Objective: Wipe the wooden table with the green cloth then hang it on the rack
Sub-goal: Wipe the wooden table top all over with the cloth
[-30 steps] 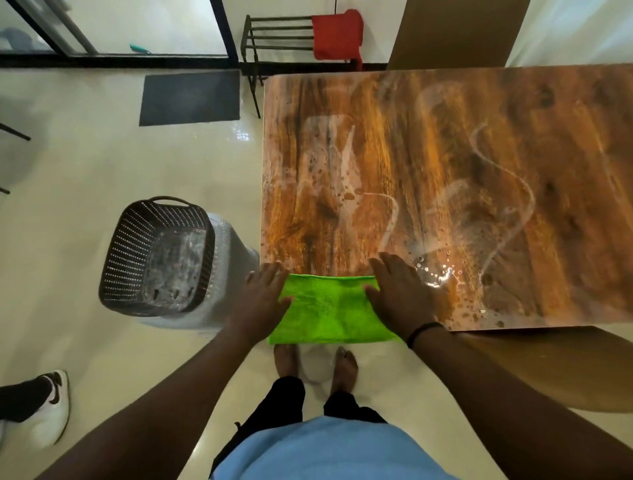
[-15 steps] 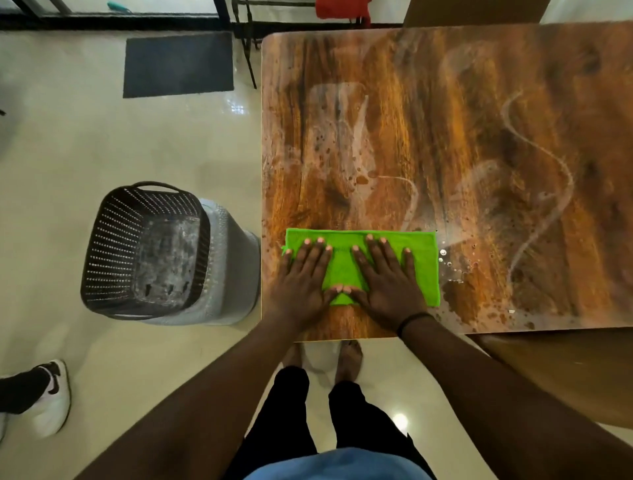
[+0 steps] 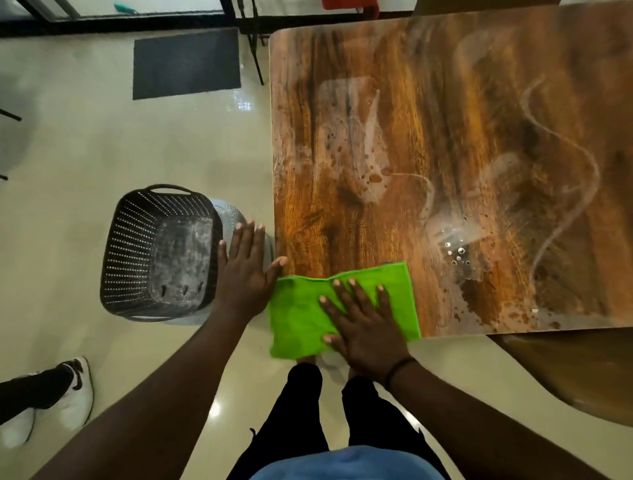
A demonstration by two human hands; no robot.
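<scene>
The green cloth (image 3: 301,308) lies on the near left corner of the wooden table (image 3: 445,137), with its near part hanging over the edge. My right hand (image 3: 366,325) presses flat on the cloth, fingers spread. My left hand (image 3: 245,270) is off the cloth, open, beyond the table's left edge, and its thumb reaches the corner. Wet streaks and droplets (image 3: 457,253) cover the tabletop to the right of the cloth. Only the black legs of the rack (image 3: 255,51) show at the top, with a red cloth (image 3: 349,4) above them.
A dark perforated basket (image 3: 157,253) sits on a grey stool left of the table, right beside my left hand. A dark floor mat (image 3: 186,63) lies at the back left. Another person's white shoe (image 3: 77,390) is at the lower left. A brown seat (image 3: 565,370) stands below the table's near edge.
The cloth has slid back to the table's near left corner and hangs over the edge. My left hand has come off it and moved left past the table edge; my right hand stays on it.
</scene>
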